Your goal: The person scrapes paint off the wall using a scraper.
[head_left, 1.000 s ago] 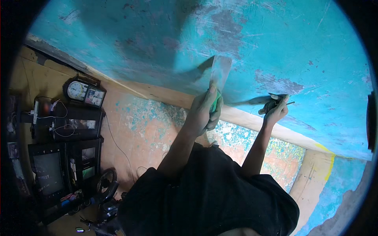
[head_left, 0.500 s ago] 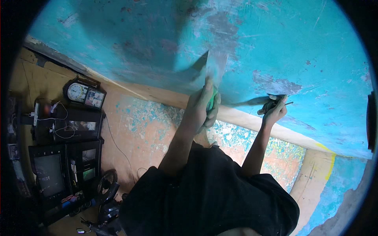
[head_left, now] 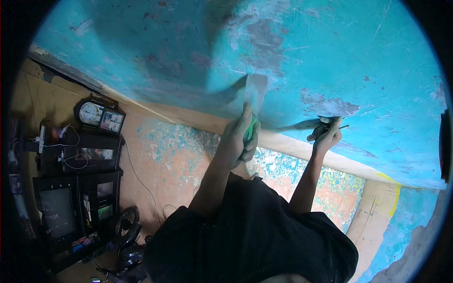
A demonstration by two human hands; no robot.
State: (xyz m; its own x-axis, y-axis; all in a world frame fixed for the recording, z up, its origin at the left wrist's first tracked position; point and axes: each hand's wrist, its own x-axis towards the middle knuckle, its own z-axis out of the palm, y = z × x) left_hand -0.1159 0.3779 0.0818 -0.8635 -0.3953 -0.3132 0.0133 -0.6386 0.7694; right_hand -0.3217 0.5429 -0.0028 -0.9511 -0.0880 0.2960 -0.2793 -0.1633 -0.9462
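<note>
My left hand (head_left: 238, 139) is wrapped round the green handle of a scraper (head_left: 256, 92), thumb along its broad metal blade. The blade points up at the turquoise painted wall (head_left: 179, 61), below a grey patch where paint is gone; whether its edge touches the wall I cannot tell. To the right, my right hand (head_left: 328, 136) is closed at the wall beside another bare patch (head_left: 328, 104). A thin stick-like end pokes out of its fingers, and something dark shows in the grip; the kind of thing is unclear.
Paint flakes (head_left: 177, 148) litter the tiled floor below the wall. At left stand a dark cabinet (head_left: 99, 174) with a screen (head_left: 56, 210), a clock (head_left: 92, 112) and cables. A steering wheel (head_left: 127, 226) is near it. A pale ledge (head_left: 292, 146) runs along the wall's foot.
My left hand and the scraper have moved slightly down the wall, and the blade now shows more face-on. My right hand has barely shifted.
</note>
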